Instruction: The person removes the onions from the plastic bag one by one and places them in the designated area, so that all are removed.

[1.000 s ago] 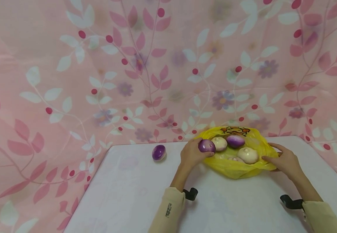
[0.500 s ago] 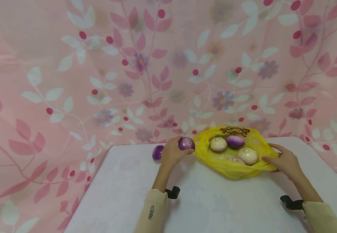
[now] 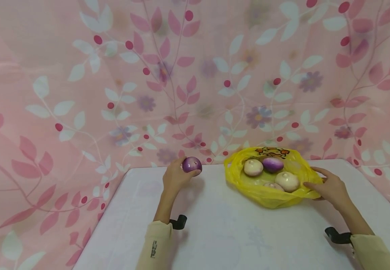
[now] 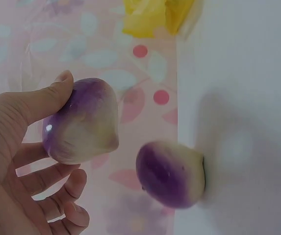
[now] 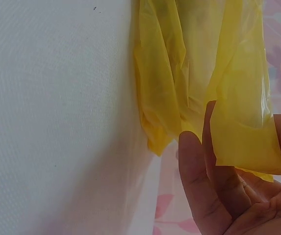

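My left hand (image 3: 174,177) holds a purple-and-white turnip (image 3: 192,165) above the left part of the table. In the left wrist view, the thumb and fingers grip the turnip's purple side, and its pale pointed end faces away from the palm. A second turnip (image 4: 172,174) rests on the table close by; in the head view the left hand hides it. At the right, my right hand (image 3: 329,188) holds the rim of a yellow plastic bag (image 3: 272,200), its fingers on both sides of the film. Inside the open bag lie several turnips, among them a pale one (image 3: 287,182) and a purple one (image 3: 273,164).
A white-covered table (image 3: 235,232) runs up to a pink floral cloth (image 3: 195,75) hanging behind it. Black wrist mounts (image 3: 178,222) sit on both forearms.
The left hand has carried the turnip leftward from the bag's left edge to over the turnip on the table. The right hand and bag have stayed in place.
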{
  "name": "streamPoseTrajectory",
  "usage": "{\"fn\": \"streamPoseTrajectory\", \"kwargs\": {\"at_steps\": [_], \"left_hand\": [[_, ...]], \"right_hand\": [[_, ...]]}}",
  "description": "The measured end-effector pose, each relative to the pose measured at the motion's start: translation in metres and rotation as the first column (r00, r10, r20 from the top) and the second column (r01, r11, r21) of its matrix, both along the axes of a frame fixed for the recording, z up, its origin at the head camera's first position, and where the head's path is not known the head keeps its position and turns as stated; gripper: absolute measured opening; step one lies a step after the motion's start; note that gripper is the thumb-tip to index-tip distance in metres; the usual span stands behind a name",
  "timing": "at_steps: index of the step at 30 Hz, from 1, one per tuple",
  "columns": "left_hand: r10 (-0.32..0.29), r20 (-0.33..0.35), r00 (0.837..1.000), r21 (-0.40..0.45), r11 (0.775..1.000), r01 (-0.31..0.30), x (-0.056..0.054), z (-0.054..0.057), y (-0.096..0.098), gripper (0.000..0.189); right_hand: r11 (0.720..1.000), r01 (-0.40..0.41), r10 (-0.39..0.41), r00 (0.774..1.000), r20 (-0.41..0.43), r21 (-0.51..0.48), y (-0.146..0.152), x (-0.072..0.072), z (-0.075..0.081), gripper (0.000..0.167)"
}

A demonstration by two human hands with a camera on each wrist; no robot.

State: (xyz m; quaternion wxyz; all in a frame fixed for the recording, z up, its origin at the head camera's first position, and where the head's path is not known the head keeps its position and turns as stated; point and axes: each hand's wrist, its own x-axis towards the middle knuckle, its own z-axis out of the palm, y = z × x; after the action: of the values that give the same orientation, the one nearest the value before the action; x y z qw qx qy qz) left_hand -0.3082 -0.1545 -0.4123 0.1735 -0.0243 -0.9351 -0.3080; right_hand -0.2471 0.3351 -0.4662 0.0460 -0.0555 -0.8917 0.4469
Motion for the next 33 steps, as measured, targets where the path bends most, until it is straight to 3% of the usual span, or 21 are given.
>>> {"fn": "streamPoseTrajectory", "kwargs": {"at_steps": [8,13,20,33], "left_hand": [[0.022,-0.018,1.000,0.058,0.998,-0.021,-0.001,0.003,-0.034,0.069],[0.065,0.002,0.998,0.055,0.996,-0.065,-0.003,0.003,-0.052,0.066],[0.106,0.014,0.994,0.048,0.993,-0.106,-0.008,-0.006,-0.069,0.070],[0.162,0.100,0.982,0.044,0.985,-0.167,-0.004,-0.025,-0.089,0.076]], "right_hand": [[1.000,-0.002,0.002,1.000,0.004,0.004,0.000,0.000,0.000,0.085],[1.000,0.000,0.000,1.000,0.006,-0.002,0.000,-0.001,0.001,0.085],[1.000,0.008,-0.008,1.000,0.026,0.007,-0.001,0.000,0.004,0.083],[1.000,0.002,-0.002,1.000,0.021,0.013,-0.002,0.003,0.004,0.082]]}}
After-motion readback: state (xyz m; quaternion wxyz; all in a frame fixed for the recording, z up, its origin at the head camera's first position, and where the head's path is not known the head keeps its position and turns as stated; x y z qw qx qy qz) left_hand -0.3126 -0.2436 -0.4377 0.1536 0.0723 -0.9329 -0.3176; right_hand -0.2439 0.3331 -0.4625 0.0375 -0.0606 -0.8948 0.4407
